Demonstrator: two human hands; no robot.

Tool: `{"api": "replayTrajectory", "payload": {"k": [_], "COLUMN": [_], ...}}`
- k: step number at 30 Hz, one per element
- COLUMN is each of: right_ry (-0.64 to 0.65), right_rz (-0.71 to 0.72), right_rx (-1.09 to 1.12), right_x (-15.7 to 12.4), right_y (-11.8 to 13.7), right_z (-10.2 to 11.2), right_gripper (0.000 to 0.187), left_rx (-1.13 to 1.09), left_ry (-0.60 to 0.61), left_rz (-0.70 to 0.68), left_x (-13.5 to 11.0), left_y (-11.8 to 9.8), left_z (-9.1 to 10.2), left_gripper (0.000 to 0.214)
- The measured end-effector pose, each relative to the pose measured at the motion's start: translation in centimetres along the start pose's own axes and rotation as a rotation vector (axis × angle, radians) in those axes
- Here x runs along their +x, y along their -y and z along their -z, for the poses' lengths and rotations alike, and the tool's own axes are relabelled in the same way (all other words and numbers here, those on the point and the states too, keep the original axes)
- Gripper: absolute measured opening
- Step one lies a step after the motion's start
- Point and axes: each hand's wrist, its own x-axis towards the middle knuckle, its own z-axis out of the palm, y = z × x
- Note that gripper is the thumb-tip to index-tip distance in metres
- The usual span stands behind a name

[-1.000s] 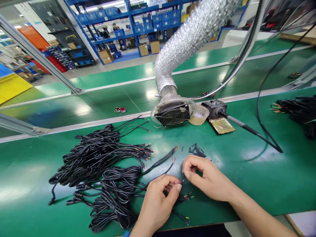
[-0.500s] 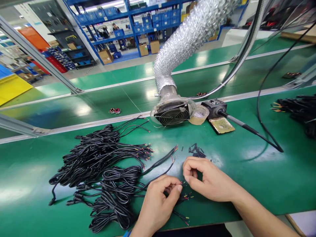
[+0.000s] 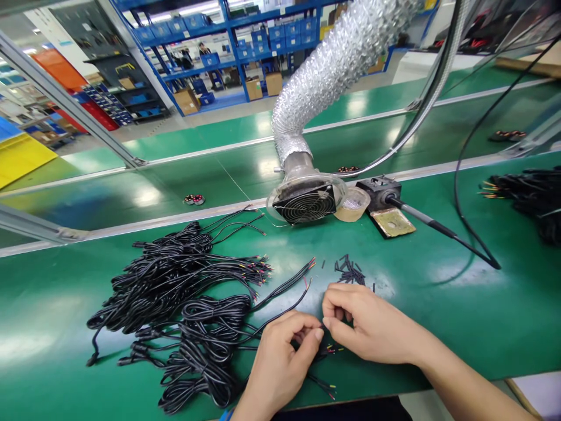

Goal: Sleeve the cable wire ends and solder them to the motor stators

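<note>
My left hand [image 3: 284,356] is closed in a pinch on the end of a thin black cable, mostly hidden behind the fingers. Just beside it, my right hand [image 3: 368,324] also pinches, its fingertips almost touching the left ones; whatever they hold is too small to make out. Under and left of my left hand lies a coiled bundle of black cables [image 3: 214,321], with stripped coloured wire ends [image 3: 331,349] showing between the hands and the table edge. Short black tubes [image 3: 350,271] lie in a small pile beyond my right hand.
A larger heap of black cables [image 3: 170,269] lies at left, more cables [image 3: 534,196] at far right. Behind stand a fume extractor fan [image 3: 307,204] with a silver duct [image 3: 324,82], a tape roll [image 3: 352,204] and a soldering iron [image 3: 421,216] in its holder, its cord looping right.
My right hand has moved slightly left, up to the left fingertips. The coloured wire tips seen there earlier are now covered. Small parts on the belt behind have shifted left.
</note>
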Motion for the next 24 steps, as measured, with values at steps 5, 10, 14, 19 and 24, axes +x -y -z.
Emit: {"api": "replayTrajectory", "payload": {"k": [5,10,14,19,24], "right_ry": [-0.003,-0.010,0.023,0.035,0.073], "right_rz": [-0.034,-0.055,-0.078,-0.061,0.057], "right_rx": [0.095,0.221,0.236,0.192,0.045], "right_x": [-0.1,-0.2,-0.3,-0.6,-1.4], "right_y": [0.0,0.0,0.1,-0.2,-0.3], "right_z": [-0.7,-1.3,-1.9,-2.3,-1.2], "right_gripper": [0.009,0.010,0.008,0.012,0.014], "left_rx": [-0.113,-0.219,-0.249,-0.149,0.225], "left_ry": [-0.016,-0.033,-0.028,0.029,-0.059], "left_rz": [0.050,0.085,0.090,0.102,-0.010], "left_x": [-0.3,-0.3,-0.2,-0.4,0.4], "left_y": [0.3,0.9,1.2,0.1,-0.6], "left_z": [-0.1,-0.2,-0.3,0.2,0.7], "left_gripper": [0.007,0.011,0.014,0.014,0.005]}}
